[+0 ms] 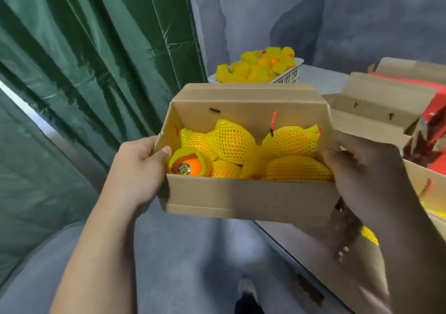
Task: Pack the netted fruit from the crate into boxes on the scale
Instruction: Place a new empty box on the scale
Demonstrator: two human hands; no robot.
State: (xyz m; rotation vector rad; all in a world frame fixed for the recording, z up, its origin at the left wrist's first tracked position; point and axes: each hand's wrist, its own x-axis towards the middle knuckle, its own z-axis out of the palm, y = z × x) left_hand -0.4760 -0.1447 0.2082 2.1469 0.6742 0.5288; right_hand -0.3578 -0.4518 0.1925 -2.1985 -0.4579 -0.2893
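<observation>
I carry a brown cardboard box (251, 198) in the air in front of me, lid flap standing up at the back. Inside lie several oranges in yellow foam nets (289, 142); one at the front left shows its orange skin and a sticker (184, 167). My left hand (140, 169) grips the box's left end, thumb hooked over the rim. My right hand (362, 176) grips the right end. Behind the box a white plastic crate (293, 72) is heaped with more netted fruit. No scale is visible.
A green curtain (84, 72) hangs at the left. At the right, open cardboard boxes (376, 111) with red printed sides stand on a grey surface. Another cardboard edge (432, 188) lies by my right wrist. Below is grey floor and one shoe (246, 289).
</observation>
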